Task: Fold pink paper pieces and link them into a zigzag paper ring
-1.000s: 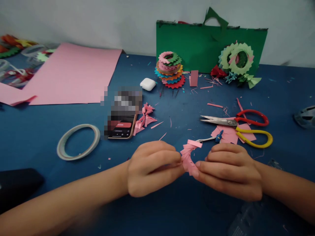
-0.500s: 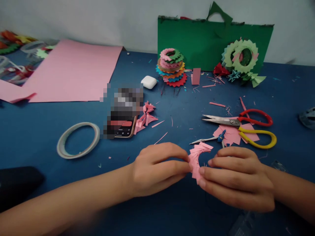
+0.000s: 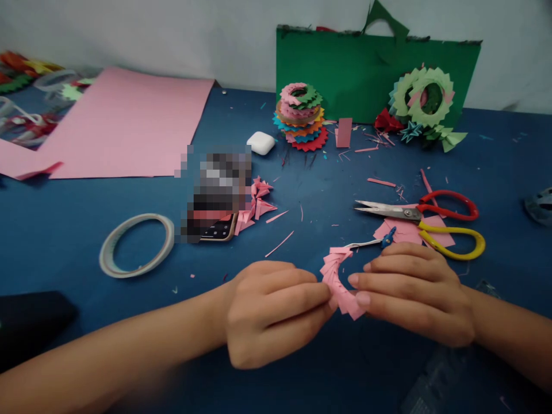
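A curved pink folded-paper strip (image 3: pixel 334 277), made of overlapping pieces with stepped edges, is held between my two hands above the blue table. My left hand (image 3: pixel 278 313) pinches its left outer side, the fingers curled together. At the lower right end, the fingertips of my right hand (image 3: pixel 414 290) close on the paper; its thumb is hidden. Just beyond the strip lie small blue-handled scissors (image 3: pixel 388 237), partly covered by my right hand. Larger scissors (image 3: pixel 407 213) with one red and one yellow handle rest on pink paper pieces (image 3: pixel 399 230).
A tape roll (image 3: pixel 107 250), a partly blurred phone (image 3: pixel 222 230) and folded pink pieces (image 3: pixel 261 207) lie to the left. Behind are a large pink sheet (image 3: pixel 133 126), a white earbud case (image 3: pixel 261 143), stacked paper rings (image 3: pixel 299 118), a green board (image 3: pixel 345 69) and pale green rings (image 3: pixel 446 86).
The pink strip has turned counter-clockwise, its upper end shifting left and its lower end right. My left hand has rolled and lowered slightly. My right hand has moved up a little.
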Tool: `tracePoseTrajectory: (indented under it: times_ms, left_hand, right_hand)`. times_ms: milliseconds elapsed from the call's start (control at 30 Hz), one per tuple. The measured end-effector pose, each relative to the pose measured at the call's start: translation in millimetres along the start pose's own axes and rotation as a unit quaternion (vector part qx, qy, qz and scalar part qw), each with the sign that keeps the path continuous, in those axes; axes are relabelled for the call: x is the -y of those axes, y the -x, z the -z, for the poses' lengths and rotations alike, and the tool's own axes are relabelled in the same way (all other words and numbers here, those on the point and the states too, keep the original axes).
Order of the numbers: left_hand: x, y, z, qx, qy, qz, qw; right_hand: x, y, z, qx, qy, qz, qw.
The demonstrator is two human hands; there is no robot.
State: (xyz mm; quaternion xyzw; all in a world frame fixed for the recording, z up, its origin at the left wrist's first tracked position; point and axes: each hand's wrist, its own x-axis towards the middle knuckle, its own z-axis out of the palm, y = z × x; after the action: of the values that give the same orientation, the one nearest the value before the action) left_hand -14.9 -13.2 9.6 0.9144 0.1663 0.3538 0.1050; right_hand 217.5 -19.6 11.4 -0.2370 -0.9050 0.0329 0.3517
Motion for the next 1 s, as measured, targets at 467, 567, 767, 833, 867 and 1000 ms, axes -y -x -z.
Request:
tracePoseTrajectory:
  times_ms: [467, 567, 767, 833, 867, 1000]
  left_hand:
    - [11, -1, 3.9, 0.058, -0.051, -0.032, 0.997]
    - [16, 0, -1.6, 0.030, -0.036, -0.033, 0.998]
    - [18, 0, -12.9, -0.025, -0.020, -0.016, 0.999]
    - [18, -4, -10.2, 0.000, 0.000, -0.009, 1.000]
    - [20, -7, -6.8, 0.022, 0.011, 0.003, 1.000]
    - [36, -17, 18.9, 0.090, -0.032, 0.110, 0.989]
  right_hand:
    - [-16, 1, -7, -0.026, 0.023, 0.084, 0.996]
    - [-16, 2, -10, -0.006, 0.005, 0.059, 0.998]
    - [-17, 5, -16, 0.001, -0.007, 0.013, 1.000]
    - [-18, 5, -20, -0.003, -0.024, -0.018, 1.000]
    - [-18, 4, -22, -0.004, -0.043, -0.044, 0.998]
    - [-15, -1, -27, 0.032, -0.196, -0.180, 0.964]
